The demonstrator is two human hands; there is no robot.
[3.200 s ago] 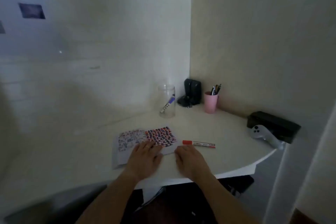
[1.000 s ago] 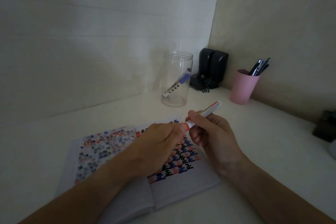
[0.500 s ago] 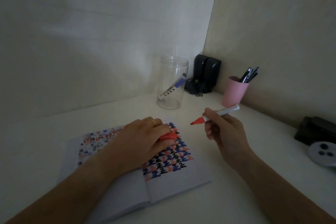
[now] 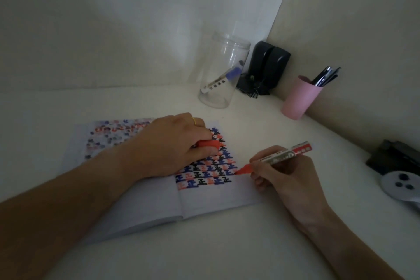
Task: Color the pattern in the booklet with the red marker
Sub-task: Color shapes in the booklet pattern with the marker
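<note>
In the head view, the left hand lies palm down on the open booklet, its fingers curled closed around the red cap, which shows between the fingertips; a thin ring sits on one finger. The heel of that hand presses on the page near the fold, and the forearm crosses the left-hand page. The pattern, rows of red, blue and black shapes, spreads out from under the left hand toward the right hand. The right hand rests on the surface at the booklet's right edge, fingers closed in a writing grip around the red marker. The marker's red tip points toward the left hand and meets the page at the right border of the pattern, while its barrel slants up and away beyond the right knuckles. Beyond the left hand stands a clear jar with a pen leaning inside, and just beside it a black device in the corner. Beyond the right hand is a pink cup holding pens. Far to the right of the right hand lies a pale controller at the frame's edge.
</note>
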